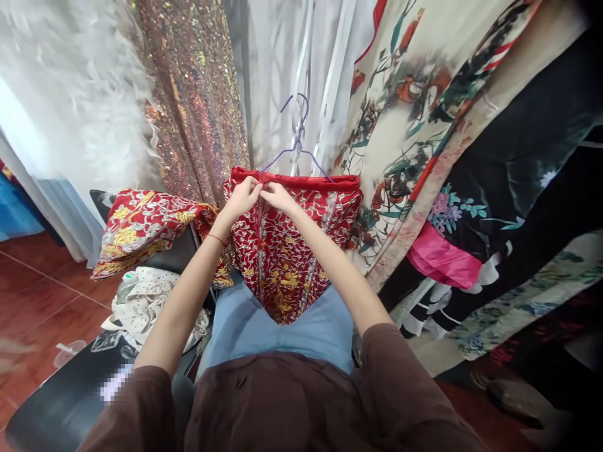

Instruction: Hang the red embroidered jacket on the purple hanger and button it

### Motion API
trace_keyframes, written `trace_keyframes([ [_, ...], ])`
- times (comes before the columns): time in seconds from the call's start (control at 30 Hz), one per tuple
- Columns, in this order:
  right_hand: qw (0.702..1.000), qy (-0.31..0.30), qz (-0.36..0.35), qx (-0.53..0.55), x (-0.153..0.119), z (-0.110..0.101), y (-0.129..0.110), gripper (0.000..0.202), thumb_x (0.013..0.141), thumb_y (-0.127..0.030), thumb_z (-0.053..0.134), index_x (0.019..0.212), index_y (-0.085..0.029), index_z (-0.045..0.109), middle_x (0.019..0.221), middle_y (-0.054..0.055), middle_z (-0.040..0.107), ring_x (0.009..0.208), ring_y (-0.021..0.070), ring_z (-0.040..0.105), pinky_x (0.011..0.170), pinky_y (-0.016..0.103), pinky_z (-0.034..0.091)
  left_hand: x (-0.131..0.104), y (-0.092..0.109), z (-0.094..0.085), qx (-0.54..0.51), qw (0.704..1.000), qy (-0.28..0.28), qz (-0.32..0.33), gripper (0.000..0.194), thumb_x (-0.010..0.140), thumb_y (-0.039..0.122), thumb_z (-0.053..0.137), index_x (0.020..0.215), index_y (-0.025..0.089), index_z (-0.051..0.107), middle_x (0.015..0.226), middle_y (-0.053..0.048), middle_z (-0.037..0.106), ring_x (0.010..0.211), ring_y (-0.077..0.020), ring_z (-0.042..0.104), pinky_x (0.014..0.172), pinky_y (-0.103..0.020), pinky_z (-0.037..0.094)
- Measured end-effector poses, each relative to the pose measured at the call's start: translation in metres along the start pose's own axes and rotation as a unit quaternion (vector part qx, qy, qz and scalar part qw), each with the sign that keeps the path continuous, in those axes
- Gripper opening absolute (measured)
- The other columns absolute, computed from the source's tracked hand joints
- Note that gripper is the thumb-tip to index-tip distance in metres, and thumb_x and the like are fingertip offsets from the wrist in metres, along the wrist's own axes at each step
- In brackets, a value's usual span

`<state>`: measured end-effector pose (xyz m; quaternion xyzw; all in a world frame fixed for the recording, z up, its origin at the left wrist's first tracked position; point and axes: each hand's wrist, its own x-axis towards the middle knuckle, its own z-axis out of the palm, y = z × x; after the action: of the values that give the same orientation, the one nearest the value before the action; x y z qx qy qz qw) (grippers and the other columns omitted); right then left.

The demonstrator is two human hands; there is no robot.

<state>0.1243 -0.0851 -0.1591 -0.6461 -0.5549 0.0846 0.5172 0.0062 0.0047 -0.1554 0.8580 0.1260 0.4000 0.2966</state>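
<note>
A red bodice [285, 251] with silver and gold embroidery rests on my lap, its pointed end toward me and its plain red band along the far edge. At the left part of that band, my left hand [244, 198] pinches the fabric. Close beside it, my right hand [281, 198] grips the same band, the fingertips of both hands almost meeting. The exact bit between the fingertips is hidden. A thin purple hanger [298, 141] rises behind the bodice with its hook up; its lower part is hidden behind the band.
More red and gold embroidered fabric [141, 223] lies to the left over a dark chair. A crumpled dotted white cloth [146, 301] sits on a black seat [56, 395]. Sequined fabric [193, 81], white feathers [80, 81] and floral garments [400, 100] hang around.
</note>
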Motion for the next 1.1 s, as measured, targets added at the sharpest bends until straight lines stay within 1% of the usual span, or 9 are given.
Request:
trace_keyframes([
  [0.27,0.999,-0.026,0.024,-0.006,-0.017,-0.024,-0.021,0.025,0.098,-0.018,0.053,0.077,-0.015,0.066,0.076,0.003,0.071,0.076,0.0130,0.069,0.086,0.029,0.054,-0.007,0.011,-0.017,0.064,0.998,0.013,0.009,0.028,0.097,0.026,0.045,0.074,0.018,0.057,0.067,-0.002,0.060,0.064,-0.0141,0.051,0.072,-0.027,0.041],
  [0.4,0.998,-0.023,0.063,0.012,-0.017,-0.035,-0.024,0.025,0.098,-0.023,0.057,0.078,-0.015,0.068,0.072,0.004,0.072,0.072,0.0145,0.070,0.074,0.027,0.056,-0.006,0.007,-0.013,0.122,0.991,0.058,0.001,0.026,0.096,0.024,0.046,0.072,0.018,0.057,0.074,-0.005,0.064,0.072,-0.0166,0.053,0.078,-0.029,0.042],
  [0.53,0.994,-0.019,0.102,0.039,-0.017,-0.038,-0.026,0.022,0.100,-0.027,0.055,0.085,-0.016,0.068,0.074,0.003,0.072,0.055,0.0084,0.059,0.051,0.018,0.043,-0.011,0.009,-0.011,0.053,0.994,0.096,-0.014,0.023,0.095,0.022,0.043,0.089,0.018,0.064,0.075,-0.004,0.065,0.069,-0.0156,0.055,0.075,-0.029,0.044],
  [0.67,0.991,0.013,0.118,-0.055,-0.023,-0.049,-0.024,0.028,0.096,-0.024,0.057,0.071,-0.015,0.066,0.066,0.003,0.068,0.049,0.0075,0.050,0.050,0.020,0.039,-0.024,0.019,-0.020,0.089,0.993,0.035,-0.071,0.023,0.089,0.025,0.050,0.085,0.019,0.072,0.069,-0.004,0.064,0.073,-0.0201,0.061,0.076,-0.033,0.047],
  [0.73,0.990,-0.049,0.086,-0.096,-0.028,-0.055,-0.022,0.017,0.086,-0.017,0.068,0.069,-0.015,0.069,0.062,0.002,0.066,0.054,0.0085,0.052,0.055,0.022,0.042,-0.027,0.025,-0.025,0.162,0.979,0.056,-0.107,0.019,0.085,0.028,0.058,0.079,0.019,0.074,0.073,-0.008,0.067,0.084,-0.0258,0.065,0.080,-0.036,0.047],
  [0.8,0.986,-0.147,0.048,-0.056,-0.032,-0.058,-0.021,0.007,0.080,-0.023,0.075,0.080,-0.016,0.074,0.064,0.000,0.067,0.056,0.0086,0.052,0.056,0.022,0.043,-0.025,0.030,-0.028,0.167,0.972,0.136,-0.093,0.020,0.087,0.029,0.059,0.089,0.020,0.076,0.083,-0.009,0.071,0.094,-0.0272,0.066,0.083,-0.036,0.046],
  [0.9,0.986,-0.151,0.000,0.068,-0.035,-0.055,-0.022,0.033,0.084,-0.050,0.071,0.096,-0.019,0.075,0.069,-0.001,0.065,0.053,0.0067,0.045,0.048,0.021,0.035,-0.016,0.032,-0.026,0.017,0.981,0.193,0.006,0.030,0.094,0.033,0.052,0.105,0.020,0.076,0.091,-0.007,0.072,0.093,-0.0204,0.065,0.080,-0.030,0.046],
  [1.0,0.990,-0.043,-0.046,0.123,-0.032,-0.046,-0.022,0.049,0.088,-0.065,0.061,0.095,-0.018,0.074,0.063,-0.003,0.056,0.050,0.0067,0.036,0.045,0.022,0.029,-0.011,0.029,-0.022,-0.118,0.986,0.096,0.066,0.033,0.090,0.042,0.060,0.094,0.015,0.078,0.082,-0.006,0.072,0.079,-0.0157,0.062,0.073,-0.028,0.046],
  [1.1,0.992,-0.012,-0.097,0.079,-0.028,-0.039,-0.017,0.047,0.090,-0.062,0.060,0.099,-0.019,0.075,0.065,-0.002,0.053,0.054,0.0088,0.037,0.050,0.024,0.031,-0.013,0.021,-0.021,-0.140,0.988,-0.021,0.062,0.034,0.078,0.047,0.074,0.079,0.013,0.077,0.071,-0.004,0.069,0.067,-0.0127,0.056,0.066,-0.027,0.043],
])
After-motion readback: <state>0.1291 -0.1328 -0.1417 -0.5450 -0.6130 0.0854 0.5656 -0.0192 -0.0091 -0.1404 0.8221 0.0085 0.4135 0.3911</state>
